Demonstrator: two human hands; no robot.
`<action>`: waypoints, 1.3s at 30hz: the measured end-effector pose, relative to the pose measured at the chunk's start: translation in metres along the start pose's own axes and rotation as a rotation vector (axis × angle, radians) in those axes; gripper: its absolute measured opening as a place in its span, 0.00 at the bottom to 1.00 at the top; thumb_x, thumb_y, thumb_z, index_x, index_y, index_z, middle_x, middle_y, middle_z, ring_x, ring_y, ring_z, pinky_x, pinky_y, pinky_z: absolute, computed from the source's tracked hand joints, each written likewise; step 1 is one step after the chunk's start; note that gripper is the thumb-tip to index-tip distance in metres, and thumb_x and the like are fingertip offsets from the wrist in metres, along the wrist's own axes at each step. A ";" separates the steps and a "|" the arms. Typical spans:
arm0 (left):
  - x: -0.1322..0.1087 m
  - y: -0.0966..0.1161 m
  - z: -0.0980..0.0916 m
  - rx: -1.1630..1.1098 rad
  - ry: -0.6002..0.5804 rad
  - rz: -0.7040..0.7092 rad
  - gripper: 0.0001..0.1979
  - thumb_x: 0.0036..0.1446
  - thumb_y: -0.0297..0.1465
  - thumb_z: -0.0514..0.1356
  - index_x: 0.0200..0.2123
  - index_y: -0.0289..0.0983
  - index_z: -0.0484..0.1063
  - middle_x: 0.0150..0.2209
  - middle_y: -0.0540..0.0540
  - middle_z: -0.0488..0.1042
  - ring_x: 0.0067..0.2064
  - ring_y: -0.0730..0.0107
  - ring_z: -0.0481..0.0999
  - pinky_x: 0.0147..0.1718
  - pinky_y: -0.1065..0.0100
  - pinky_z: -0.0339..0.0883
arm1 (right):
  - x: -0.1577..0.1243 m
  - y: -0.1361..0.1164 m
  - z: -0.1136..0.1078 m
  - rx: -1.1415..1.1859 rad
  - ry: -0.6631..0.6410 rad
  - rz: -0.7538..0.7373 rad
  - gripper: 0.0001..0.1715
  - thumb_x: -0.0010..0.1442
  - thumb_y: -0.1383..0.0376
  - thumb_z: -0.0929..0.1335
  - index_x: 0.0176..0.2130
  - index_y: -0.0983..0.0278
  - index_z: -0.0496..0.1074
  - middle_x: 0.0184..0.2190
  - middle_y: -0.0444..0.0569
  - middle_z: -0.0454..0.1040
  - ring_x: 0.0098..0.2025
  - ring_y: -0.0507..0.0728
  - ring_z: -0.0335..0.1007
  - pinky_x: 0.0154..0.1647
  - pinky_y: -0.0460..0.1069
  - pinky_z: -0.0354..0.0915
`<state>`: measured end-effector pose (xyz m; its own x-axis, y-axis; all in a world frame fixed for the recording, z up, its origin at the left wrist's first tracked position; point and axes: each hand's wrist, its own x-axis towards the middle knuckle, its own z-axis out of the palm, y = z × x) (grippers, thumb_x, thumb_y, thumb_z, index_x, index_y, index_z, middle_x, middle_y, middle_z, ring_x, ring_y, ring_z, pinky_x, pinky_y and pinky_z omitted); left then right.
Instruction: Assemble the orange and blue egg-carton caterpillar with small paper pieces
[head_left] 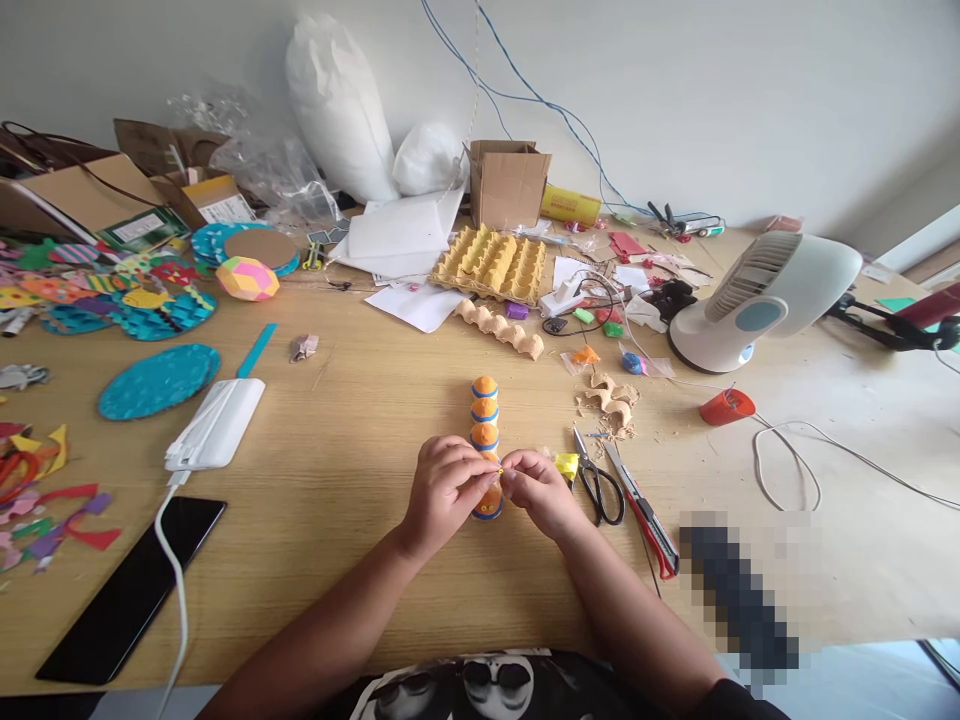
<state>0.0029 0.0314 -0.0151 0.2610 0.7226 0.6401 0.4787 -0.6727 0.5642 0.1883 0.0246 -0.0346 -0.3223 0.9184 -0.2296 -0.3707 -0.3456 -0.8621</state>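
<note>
Shirt [450, 695], hands [454, 490] [544, 492]; cup [721, 411], perhaps stick [732, 389] inside

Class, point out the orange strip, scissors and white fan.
Orange strip [484, 435], head view: third bump from the far end.
Scissors [589, 467], head view: near the pivot.
White fan [760, 314], head view: blue oval on its side.

Wooden table [300, 500], orange strip [484, 435], scissors [590, 468], fan [765, 300]

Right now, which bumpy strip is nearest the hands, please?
The orange, blue-banded strip, partly hidden by the left hand; the plain tan strip lies farther off.
</note>
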 end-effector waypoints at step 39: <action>0.001 0.001 0.000 -0.013 -0.042 0.001 0.05 0.62 0.28 0.65 0.41 0.43 0.78 0.36 0.50 0.81 0.42 0.65 0.75 0.47 0.57 0.65 | 0.001 0.000 0.002 -0.010 -0.009 -0.016 0.17 0.54 0.55 0.77 0.32 0.65 0.72 0.20 0.40 0.68 0.20 0.45 0.52 0.21 0.44 0.42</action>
<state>0.0041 0.0312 -0.0142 0.2964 0.7278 0.6184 0.4675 -0.6752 0.5706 0.1864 0.0254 -0.0342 -0.3240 0.9222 -0.2114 -0.3677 -0.3286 -0.8700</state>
